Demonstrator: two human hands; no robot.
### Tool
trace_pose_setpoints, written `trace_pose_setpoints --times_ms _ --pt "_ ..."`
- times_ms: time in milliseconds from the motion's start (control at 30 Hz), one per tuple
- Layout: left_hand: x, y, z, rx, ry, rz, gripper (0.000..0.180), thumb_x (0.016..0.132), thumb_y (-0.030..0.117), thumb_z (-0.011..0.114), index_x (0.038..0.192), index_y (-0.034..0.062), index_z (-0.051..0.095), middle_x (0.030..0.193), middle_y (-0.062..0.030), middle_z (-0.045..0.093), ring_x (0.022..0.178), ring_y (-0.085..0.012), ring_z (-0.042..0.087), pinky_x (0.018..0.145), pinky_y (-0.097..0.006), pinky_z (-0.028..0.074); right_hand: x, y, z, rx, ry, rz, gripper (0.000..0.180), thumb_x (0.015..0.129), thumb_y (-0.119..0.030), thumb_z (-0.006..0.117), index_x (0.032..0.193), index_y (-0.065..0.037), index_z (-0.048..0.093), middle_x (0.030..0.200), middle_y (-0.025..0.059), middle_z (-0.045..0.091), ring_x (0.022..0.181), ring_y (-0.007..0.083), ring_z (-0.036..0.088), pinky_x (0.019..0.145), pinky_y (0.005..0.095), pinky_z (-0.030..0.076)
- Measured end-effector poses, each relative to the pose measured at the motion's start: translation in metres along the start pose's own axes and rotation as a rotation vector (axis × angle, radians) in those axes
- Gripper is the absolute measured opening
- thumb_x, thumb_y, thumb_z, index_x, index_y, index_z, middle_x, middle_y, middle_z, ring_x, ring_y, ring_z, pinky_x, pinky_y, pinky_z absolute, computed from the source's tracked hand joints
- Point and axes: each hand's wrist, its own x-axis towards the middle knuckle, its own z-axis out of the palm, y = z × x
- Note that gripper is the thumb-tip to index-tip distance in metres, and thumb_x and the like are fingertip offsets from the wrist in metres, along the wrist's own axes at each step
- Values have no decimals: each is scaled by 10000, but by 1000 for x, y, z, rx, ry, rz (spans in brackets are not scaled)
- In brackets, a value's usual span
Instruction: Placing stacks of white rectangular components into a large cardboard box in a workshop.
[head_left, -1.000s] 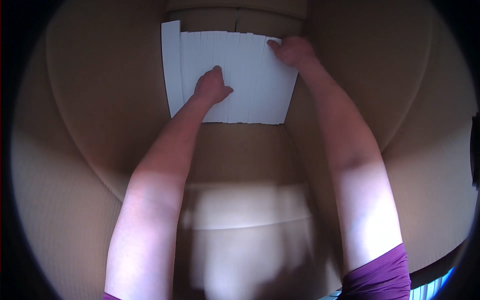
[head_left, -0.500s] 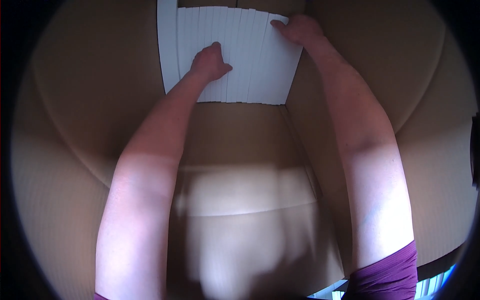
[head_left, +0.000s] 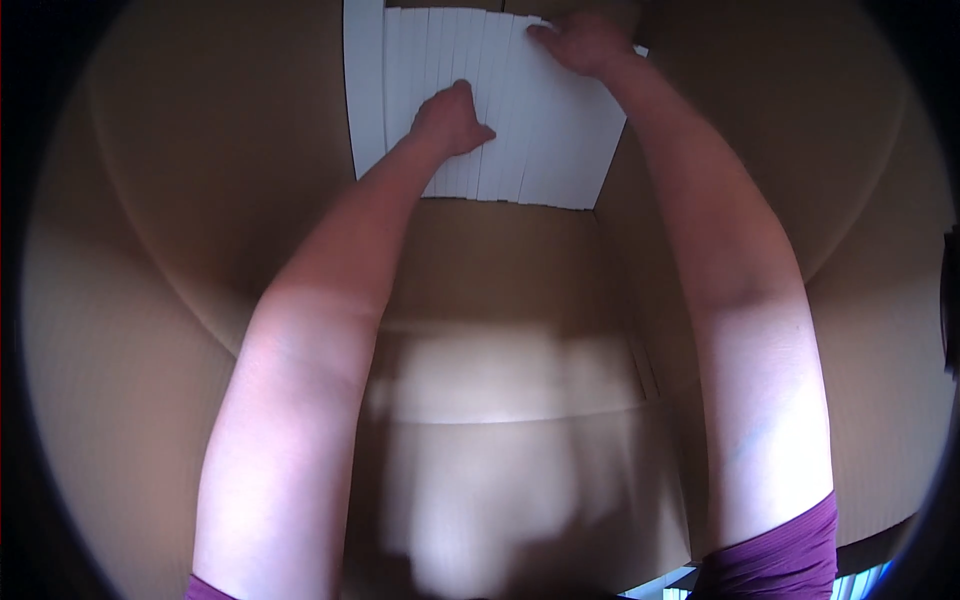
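My right hand (head_left: 590, 45) has shifted left along the strips (head_left: 565, 140) at the far end of the box (head_left: 220, 150); its hold is hidden. My left hand (head_left: 447, 120), thumb spread, grips nothing visible. Likely I'm evening them; next needs gentle pressure.

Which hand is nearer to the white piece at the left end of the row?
Left. The left hand is over the middle of the row, right of this white piece; the right hand is at the row's upper right, farther away.
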Motion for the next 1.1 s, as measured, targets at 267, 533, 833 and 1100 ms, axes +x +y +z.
trace_pose_setpoints --times_ms 267,533,833,1100 --pt "-1 13 -2 -54 -47 -28 624 756 314 807 1153 -58 501 1139 -264 632 1086 -408 615 951 -443 499 -1 12 18 138 161 -39 609 926 -445 556 1457 -154 493 1411 141 562 1293 342 527 1077 421 435" --pt "-2 9 -5 -75 -72 -57 614 750 309 812 1148 -43 502 1140 -262 630 1102 -404 609 956 -454 497 -6 -8 8 37 138 -71 534 858 -326 610 1350 -118 595 1307 159 630 1219 340 583 1041 414 470" --pt "-3 8 -4 -83 -37 -68 589 737 289 812 1130 -35 516 1117 -241 643 1085 -382 625 952 -440 507 -7 -28 16 54 209 -160 547 846 -328 629 1336 -89 588 1318 172 619 1237 342 569 1046 416 463" --pt "-4 0 3 -54 -22 -60 576 729 281 816 1124 -25 528 1116 -230 646 1083 -371 630 938 -437 519 10 -58 27 97 166 -189 622 872 -392 604 1414 -101 514 1343 186 599 1250 354 553 1050 416 451"
